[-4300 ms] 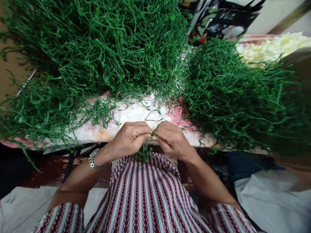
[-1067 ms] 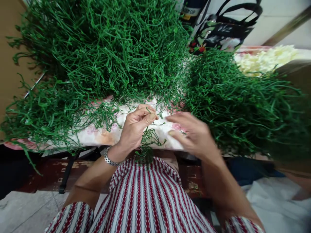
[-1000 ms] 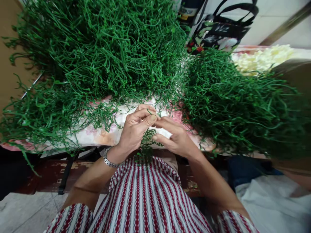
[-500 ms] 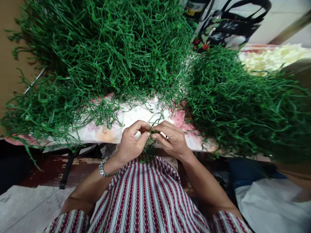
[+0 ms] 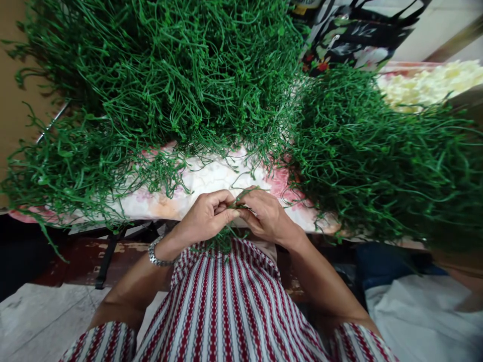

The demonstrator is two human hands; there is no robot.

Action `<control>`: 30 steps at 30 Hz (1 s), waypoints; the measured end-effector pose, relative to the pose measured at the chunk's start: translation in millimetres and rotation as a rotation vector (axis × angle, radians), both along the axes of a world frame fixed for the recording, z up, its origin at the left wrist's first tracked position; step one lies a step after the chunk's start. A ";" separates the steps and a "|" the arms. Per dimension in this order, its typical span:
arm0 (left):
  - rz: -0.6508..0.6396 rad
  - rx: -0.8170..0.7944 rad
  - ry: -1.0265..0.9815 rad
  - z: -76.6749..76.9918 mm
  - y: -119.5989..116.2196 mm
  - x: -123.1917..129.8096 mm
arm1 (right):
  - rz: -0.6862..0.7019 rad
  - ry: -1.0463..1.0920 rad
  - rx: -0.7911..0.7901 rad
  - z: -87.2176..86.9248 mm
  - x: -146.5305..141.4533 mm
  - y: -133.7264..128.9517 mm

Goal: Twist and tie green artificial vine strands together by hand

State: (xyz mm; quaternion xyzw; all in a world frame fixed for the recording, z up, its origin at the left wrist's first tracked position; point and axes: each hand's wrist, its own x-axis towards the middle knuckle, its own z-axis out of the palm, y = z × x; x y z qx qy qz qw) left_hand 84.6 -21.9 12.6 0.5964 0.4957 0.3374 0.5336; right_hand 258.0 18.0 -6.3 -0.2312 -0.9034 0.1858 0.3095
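Note:
My left hand (image 5: 209, 215) and my right hand (image 5: 266, 213) meet at the table's front edge, fingertips almost touching. Both pinch the same thin green artificial stems (image 5: 221, 240), whose curly ends hang below my fingers over my striped top. A few thin strands stick up past my right fingers. The exact spot where the stems are gripped is partly hidden by my fingers. Just beyond my hands lies the floral tablecloth (image 5: 211, 178). Behind it rises a large pile of the same green plastic stems (image 5: 181, 75).
A second green heap (image 5: 370, 156) covers the right side of the table. A black floral bag (image 5: 362, 42) stands at the back, with cream flowers (image 5: 433, 85) to its right. A thin metal rod (image 5: 53, 120) leans at the left beside cardboard. Someone's pale clothing (image 5: 422, 311) shows at lower right.
My fingers have shifted their pinch on the stems, with both hands slightly lower and closer together. The hanging green ends have swung a little left. The view has tilted slightly.

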 end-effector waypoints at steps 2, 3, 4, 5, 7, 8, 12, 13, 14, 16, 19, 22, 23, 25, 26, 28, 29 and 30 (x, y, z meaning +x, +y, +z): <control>-0.118 0.006 0.048 2.5 2.9 -5.6 | 0.061 -0.095 -0.059 2.5 2.6 -1.1; -0.179 0.036 0.076 3.9 4.1 -8.7 | 0.100 -0.145 -0.101 4.7 4.2 -1.7; -0.239 0.078 0.104 5.4 5.0 -11.8 | 0.141 -0.183 -0.146 7.4 5.7 -2.4; -0.302 0.120 0.120 7.1 5.7 -14.6 | 0.186 -0.207 -0.192 10.2 7.0 -3.1; -0.456 0.169 0.105 11.2 6.6 -18.8 | 0.306 -0.212 -0.274 15.6 8.7 -4.7; -0.541 0.180 0.081 13.8 6.7 -20.0 | 0.378 -0.197 -0.304 17.8 9.0 -5.6; -0.831 0.198 0.005 25.9 5.3 -19.3 | 0.635 -0.147 -0.415 23.4 7.4 -10.8; -0.875 0.210 0.008 29.0 4.4 -18.4 | 0.673 -0.146 -0.436 24.6 6.8 -12.6; -0.911 0.222 0.018 31.9 3.2 -17.6 | 0.702 -0.149 -0.449 25.9 6.4 -14.5; -0.956 0.240 0.047 36.8 0.3 -16.5 | 0.735 -0.152 -0.445 29.1 6.2 -18.3; -0.961 0.252 0.062 41.6 -4.1 -17.3 | 0.739 -0.149 -0.397 35.2 8.1 -23.0; -0.922 0.259 0.061 43.4 -7.3 -19.8 | 0.704 -0.119 -0.375 40.2 10.7 -25.4; -0.909 0.259 0.065 43.6 -8.0 -20.2 | 0.685 -0.109 -0.374 41.0 11.0 -25.8; -0.892 0.257 0.073 43.6 -9.1 -19.7 | 0.655 -0.096 -0.365 41.2 9.8 -26.5; -0.885 0.257 0.078 43.6 -9.5 -18.9 | 0.648 -0.091 -0.355 40.9 8.8 -27.0; -0.876 0.256 0.078 44.1 -10.5 -17.7 | 0.645 -0.092 -0.339 41.0 8.0 -28.4; -0.871 0.252 0.075 44.4 -11.0 -18.5 | 0.648 -0.098 -0.337 42.1 9.7 -29.3; -0.872 0.248 0.066 44.9 -11.6 -20.9 | 0.646 -0.104 -0.336 44.2 13.6 -30.1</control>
